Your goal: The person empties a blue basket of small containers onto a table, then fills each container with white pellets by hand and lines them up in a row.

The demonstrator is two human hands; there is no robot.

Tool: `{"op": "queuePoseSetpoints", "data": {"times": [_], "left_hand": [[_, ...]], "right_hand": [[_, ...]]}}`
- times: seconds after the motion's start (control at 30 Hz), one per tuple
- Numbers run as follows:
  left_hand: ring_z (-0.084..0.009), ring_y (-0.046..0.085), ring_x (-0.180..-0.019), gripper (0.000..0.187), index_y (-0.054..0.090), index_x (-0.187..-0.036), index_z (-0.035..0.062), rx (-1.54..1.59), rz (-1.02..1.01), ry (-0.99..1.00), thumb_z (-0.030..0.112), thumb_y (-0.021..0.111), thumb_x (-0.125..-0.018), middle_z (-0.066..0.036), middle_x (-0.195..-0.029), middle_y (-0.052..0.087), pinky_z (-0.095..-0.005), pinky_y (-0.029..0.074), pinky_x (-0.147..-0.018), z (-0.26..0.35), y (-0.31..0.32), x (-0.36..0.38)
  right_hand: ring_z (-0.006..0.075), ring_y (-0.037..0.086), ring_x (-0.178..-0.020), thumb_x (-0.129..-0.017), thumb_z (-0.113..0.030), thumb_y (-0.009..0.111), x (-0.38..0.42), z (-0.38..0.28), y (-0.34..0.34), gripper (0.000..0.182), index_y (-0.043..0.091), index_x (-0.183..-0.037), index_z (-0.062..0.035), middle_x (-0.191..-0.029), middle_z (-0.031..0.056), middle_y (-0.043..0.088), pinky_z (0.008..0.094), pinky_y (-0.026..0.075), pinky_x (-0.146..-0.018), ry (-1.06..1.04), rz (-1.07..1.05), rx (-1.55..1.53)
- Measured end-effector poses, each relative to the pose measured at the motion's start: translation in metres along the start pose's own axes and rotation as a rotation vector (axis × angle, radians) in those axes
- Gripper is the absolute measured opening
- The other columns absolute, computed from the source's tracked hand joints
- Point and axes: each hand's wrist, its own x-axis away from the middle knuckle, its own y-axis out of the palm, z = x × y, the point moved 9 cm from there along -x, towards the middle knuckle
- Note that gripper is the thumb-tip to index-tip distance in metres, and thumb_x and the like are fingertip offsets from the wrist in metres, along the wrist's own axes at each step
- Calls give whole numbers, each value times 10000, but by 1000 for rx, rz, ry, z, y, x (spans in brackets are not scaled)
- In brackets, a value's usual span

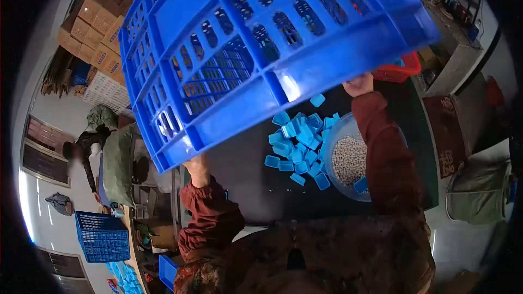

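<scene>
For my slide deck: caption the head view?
Both hands tip a blue crate over blue caps beside a bowl.

Bright blue slotted crate (261, 49); light blue caps (297, 147) on a black surface (245, 179); pale beige beads (350, 159) in a clear bowl (333, 130); dark red sleeves (384, 152).

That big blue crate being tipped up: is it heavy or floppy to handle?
The blue crate probably stays stiff: its ribbed walls look straight while the left hand and right hand hold it tilted. Its slotted sides suggest it is light for its size. Being bulky, it likely needs both hands.
</scene>
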Motion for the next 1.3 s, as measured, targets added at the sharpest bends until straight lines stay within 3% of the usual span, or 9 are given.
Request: {"op": "queuePoseSetpoints", "data": {"times": [0.07,0.1,0.27,0.43,0.6,0.97,1.1,1.23,1.3], "left_hand": [[-206,485,-917,279,513,-1008,-15,1090,144,-772,-4,525,-729,-88,-1064,482,-357,397,-804,-14,-6,-34],[-202,481,-926,310,499,-1029,-2,1209,235,-1066,28,554,-725,-89,-1086,468,-341,392,-813,-21,4,-23],[-184,443,-1010,336,484,-1077,18,914,-36,-919,95,584,-766,-63,-1074,469,-348,347,-888,-32,-4,-8],[-232,439,-1044,494,380,-1189,34,1658,288,-1063,13,537,-721,-71,-1128,447,-393,347,-914,-31,-2,6],[-266,452,-1038,478,395,-1155,3,1728,397,-1444,-24,510,-692,-106,-1121,467,-436,382,-887,-83,31,91],[-326,443,-1047,311,480,-981,-47,1596,226,-1975,-23,469,-671,-175,-1053,506,-473,385,-875,-144,131,115],[-476,233,-1155,572,277,-1219,-30,2165,68,-2063,-23,446,-673,-243,-1260,279,-557,323,-888,-153,213,84],[-509,143,-1175,645,130,-1292,-15,2015,352,-2712,28,431,-723,-290,-1314,107,-572,286,-923,-162,274,85],[-519,132,-1177,677,88,-1302,-5,2202,265,-2458,54,449,-732,-297,-1323,59,-590,274,-923,-155,287,66]], "right_hand": [[286,398,-1119,-830,-359,365,1,-2,6,388,465,-1126,-128,-1203,100,447,518,294,-932,20,60,23],[260,448,-1063,-829,-347,413,-2,-1,9,351,498,-1101,-143,-1145,62,500,492,324,-919,71,19,-15],[270,429,-1083,-829,-350,388,20,-12,72,380,471,-1096,-91,-1144,84,495,514,296,-931,-10,35,212],[232,391,-1119,-863,-319,405,34,-1,177,318,476,-1102,-121,-1146,40,477,489,312,-916,-108,-328,445],[193,400,-1116,-865,-280,449,42,36,235,400,381,-1198,-69,-1172,77,444,418,403,-849,-192,-597,824],[134,560,-791,-858,-190,477,177,50,-11,273,497,-1073,-23,-875,84,581,240,434,-634,27,-84,1414],[103,501,-689,-858,-98,465,271,51,-76,215,502,-1053,-15,-788,46,546,246,419,-644,56,86,1346],[109,478,-666,-859,-64,452,316,58,-91,204,501,-1048,-2,-799,49,530,265,414,-673,-47,77,1429],[110,480,-702,-862,-55,441,327,66,-83,200,499,-1043,7,-816,53,523,270,408,-690,-132,107,1395]]}}
